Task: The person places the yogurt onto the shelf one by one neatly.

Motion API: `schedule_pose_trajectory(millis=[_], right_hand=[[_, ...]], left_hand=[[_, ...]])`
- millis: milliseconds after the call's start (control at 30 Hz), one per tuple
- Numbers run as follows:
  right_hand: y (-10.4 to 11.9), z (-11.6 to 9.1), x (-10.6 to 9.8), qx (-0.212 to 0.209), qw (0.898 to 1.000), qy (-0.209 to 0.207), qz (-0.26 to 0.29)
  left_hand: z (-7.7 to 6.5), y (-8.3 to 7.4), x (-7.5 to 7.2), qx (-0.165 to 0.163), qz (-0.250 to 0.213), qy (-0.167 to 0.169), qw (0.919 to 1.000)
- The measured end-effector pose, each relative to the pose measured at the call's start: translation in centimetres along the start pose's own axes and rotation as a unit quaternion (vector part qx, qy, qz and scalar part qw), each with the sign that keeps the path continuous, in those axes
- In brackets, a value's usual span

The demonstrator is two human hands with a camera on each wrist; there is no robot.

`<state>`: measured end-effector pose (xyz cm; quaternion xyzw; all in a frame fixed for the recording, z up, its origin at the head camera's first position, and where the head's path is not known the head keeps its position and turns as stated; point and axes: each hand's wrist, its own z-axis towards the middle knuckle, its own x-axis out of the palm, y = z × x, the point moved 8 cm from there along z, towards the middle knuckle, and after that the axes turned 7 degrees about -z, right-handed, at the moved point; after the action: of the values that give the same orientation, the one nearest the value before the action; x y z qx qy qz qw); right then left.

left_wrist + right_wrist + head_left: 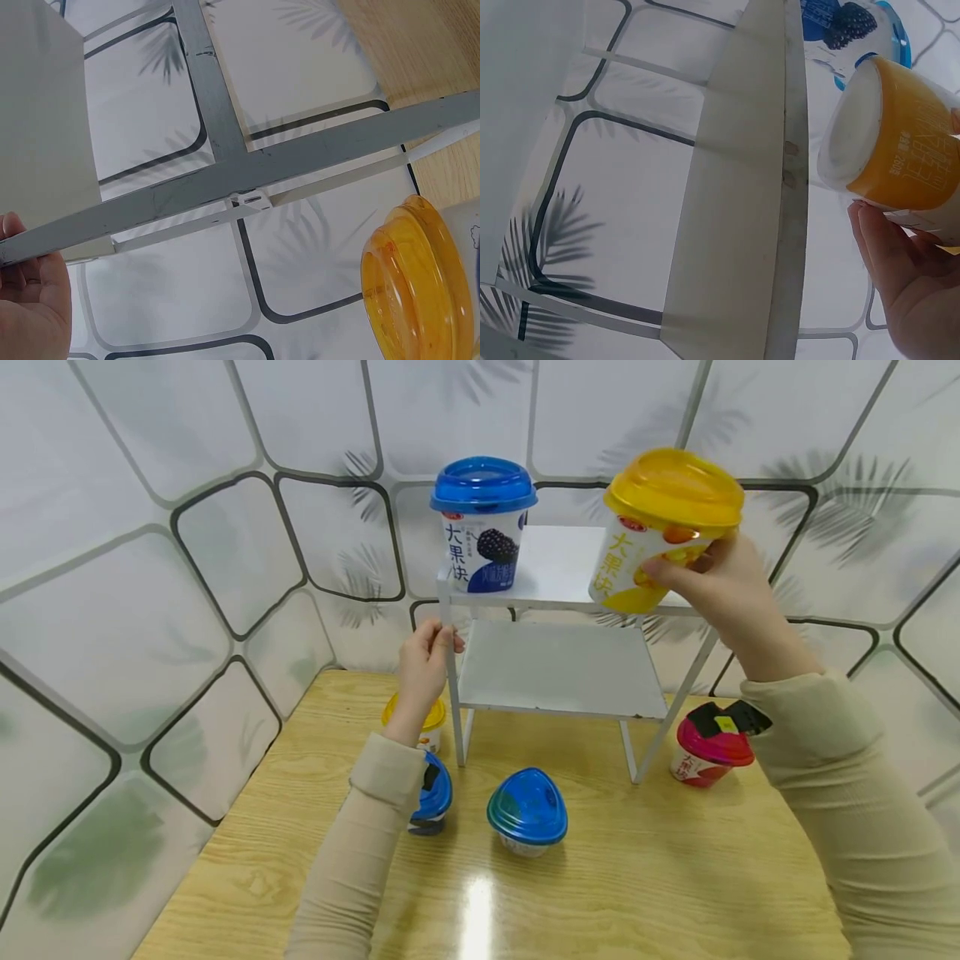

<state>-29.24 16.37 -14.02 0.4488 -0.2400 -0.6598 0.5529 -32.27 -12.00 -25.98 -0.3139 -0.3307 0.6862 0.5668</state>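
Note:
A yellow-lidded yogurt cup (630,560) is held by my right hand (738,589), its thumb across the front of the cup. The cup tilts slightly above the right front part of the white two-tier rack's top shelf (558,560). In the right wrist view, the white underside of the yogurt cup (855,124) shows beside the shelf edge, clear of the board. My left hand (425,664) grips the rack's left front leg just below the top shelf. A blue-lidded blackberry yogurt cup (480,547) stands upright on the top shelf's left end.
On the wooden table (600,877) stand a blue-lidded cup (528,810) in front of the rack and a red-lidded cup (708,756) to its right. Another blue-lidded cup (435,797) and a yellow-lidded cup (433,718) are partly behind my left arm. Patterned cloth surrounds the table's back and sides.

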Motion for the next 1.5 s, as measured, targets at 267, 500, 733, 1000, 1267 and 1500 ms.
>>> schedule_pose_trajectory(millis=[267, 500, 733, 1000, 1267, 1500], right_hand=[[-0.7, 0.8, 0.6, 0.011, 1.000, -0.006, -0.026], [-1.2, 1.2, 1.1, 0.032, 0.998, 0.000, -0.060], [-1.7, 1.5, 1.3, 0.036, 0.997, -0.005, -0.065], [-2.1, 2.1, 1.7, 0.045, 0.997, 0.001, -0.065], [-2.7, 2.7, 1.6, 0.067, 0.995, -0.003, -0.080], [-3.2, 3.4, 1.6, 0.066, 0.993, -0.009, -0.092]], left_hand=[[0.1, 0.0, 0.0, 0.004, 0.005, 0.001, 1.0000], [0.1, -0.1, -0.1, 0.013, 0.010, -0.001, 0.9999], [0.0, 0.0, 0.0, 0.012, 0.010, -0.001, 0.9999], [0.0, 0.0, 0.0, 0.015, 0.009, -0.002, 0.9998], [0.0, 0.1, 0.0, 0.012, 0.011, -0.001, 0.9999], [0.0, 0.0, 0.0, 0.016, 0.009, -0.002, 0.9998]])
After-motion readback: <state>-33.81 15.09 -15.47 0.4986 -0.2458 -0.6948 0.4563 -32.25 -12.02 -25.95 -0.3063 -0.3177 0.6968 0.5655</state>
